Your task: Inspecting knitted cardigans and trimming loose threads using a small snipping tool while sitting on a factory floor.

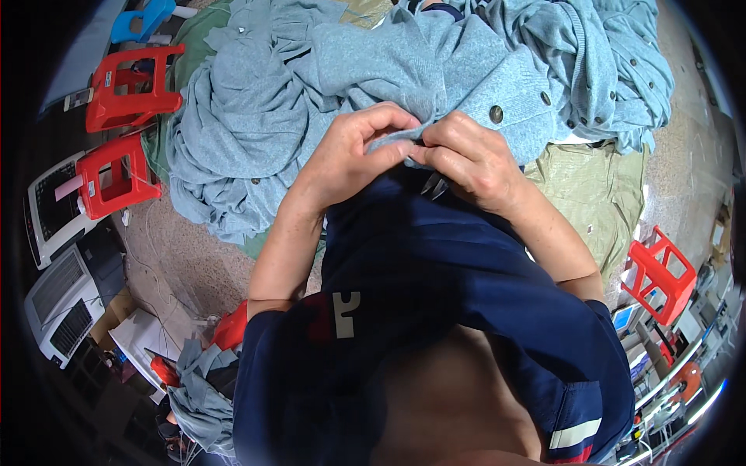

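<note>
A light blue-grey knit cardigan (482, 85) with dark buttons is bunched up in front of me. My left hand (357, 151) pinches a folded edge of the knit between thumb and fingers. Close beside it, my right hand (474, 159) grips the same edge, its fingertips almost meeting the left thumb. Below the right fingers a small dark pointed tool (434, 185) sticks out, with two tips like thread snips. Its other end is hidden by the hand.
More blue-grey knitwear (241, 116) lies heaped to the left and far right, over olive-green cloth (587, 194). Red plastic stools (136, 85) stand on the left, another red stool (660, 276) on the right. White-and-black machines (66, 299) line the left edge.
</note>
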A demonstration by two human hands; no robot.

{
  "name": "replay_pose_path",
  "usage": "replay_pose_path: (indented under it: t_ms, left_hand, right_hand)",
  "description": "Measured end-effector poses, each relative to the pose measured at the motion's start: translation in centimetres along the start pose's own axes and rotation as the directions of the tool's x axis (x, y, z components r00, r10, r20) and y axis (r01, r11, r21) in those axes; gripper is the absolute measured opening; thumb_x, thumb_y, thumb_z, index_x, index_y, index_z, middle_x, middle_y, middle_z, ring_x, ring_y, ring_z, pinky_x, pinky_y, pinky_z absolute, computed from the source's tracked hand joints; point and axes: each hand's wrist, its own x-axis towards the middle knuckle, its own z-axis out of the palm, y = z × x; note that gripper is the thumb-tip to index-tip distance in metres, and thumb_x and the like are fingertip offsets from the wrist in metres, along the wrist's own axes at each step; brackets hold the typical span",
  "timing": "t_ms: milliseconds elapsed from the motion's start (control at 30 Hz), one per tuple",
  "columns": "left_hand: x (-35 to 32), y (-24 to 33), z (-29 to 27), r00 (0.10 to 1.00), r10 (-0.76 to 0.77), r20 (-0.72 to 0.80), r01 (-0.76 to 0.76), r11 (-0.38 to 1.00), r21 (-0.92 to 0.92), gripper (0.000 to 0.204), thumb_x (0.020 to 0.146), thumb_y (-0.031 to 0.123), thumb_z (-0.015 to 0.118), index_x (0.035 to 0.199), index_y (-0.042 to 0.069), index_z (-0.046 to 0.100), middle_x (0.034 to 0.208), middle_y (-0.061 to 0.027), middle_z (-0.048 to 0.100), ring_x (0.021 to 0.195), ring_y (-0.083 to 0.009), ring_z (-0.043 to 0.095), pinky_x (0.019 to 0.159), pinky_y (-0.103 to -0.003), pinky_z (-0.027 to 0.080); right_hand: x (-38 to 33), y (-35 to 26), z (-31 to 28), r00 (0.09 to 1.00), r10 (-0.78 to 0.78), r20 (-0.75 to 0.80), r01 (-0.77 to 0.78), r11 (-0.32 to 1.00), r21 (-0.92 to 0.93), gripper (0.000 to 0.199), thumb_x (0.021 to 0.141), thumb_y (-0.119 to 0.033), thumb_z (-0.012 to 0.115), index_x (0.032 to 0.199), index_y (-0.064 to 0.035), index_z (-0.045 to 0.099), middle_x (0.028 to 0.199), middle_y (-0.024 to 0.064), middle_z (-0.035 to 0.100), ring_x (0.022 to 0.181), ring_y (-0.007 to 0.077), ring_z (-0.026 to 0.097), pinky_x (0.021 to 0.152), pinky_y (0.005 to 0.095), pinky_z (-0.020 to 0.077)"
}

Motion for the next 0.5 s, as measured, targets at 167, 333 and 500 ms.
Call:
replay_pose_path:
  t_ms: [167,333,500]
  left_hand:
    - [0.1,-0.4,0.5,0.995,0.099,0.026,-0.101,0.988,0.116,0.025,0.078,0.007,0.069,0.098,-0.003,0.062,0.087,-0.0061,0.061,0.085,-0.0142,0.060,0.077,-0.026,0.047]
    - [0.0,-0.6,1.4,0.951,0.304,-0.052,-0.264,0.887,0.378,0.024,0.076,0.006,0.070,0.097,-0.002,0.061,0.089,-0.0116,0.063,0.077,-0.0233,0.062,0.069,-0.030,0.049]
    - [0.9,-0.8,1.9,0.947,0.245,-0.206,-0.171,0.932,0.319,0.022,0.076,0.005,0.072,0.093,-0.002,0.061,0.091,-0.0101,0.064,0.081,-0.0190,0.062,0.073,-0.028,0.050]
  right_hand:
    - [-0.4,-0.2,-0.1,0.965,0.255,0.061,-0.262,0.935,0.237,0.018,0.069,0.002,0.069,0.084,-0.0026,0.060,0.089,0.0088,0.056,0.071,0.0214,0.059,0.057,0.0297,0.0491]
    - [-0.4,-0.4,0.3,0.843,0.531,0.089,-0.520,0.760,0.389,0.024,0.072,0.004,0.070,0.091,-0.0041,0.058,0.086,0.0078,0.058,0.068,0.0196,0.060,0.057,0.0302,0.0474]
    - [-1.0,0.6,0.7,0.834,0.549,0.063,-0.544,0.796,0.267,0.021,0.069,0.006,0.069,0.084,-0.0028,0.056,0.077,0.0082,0.057,0.064,0.0215,0.059,0.056,0.0305,0.0452]
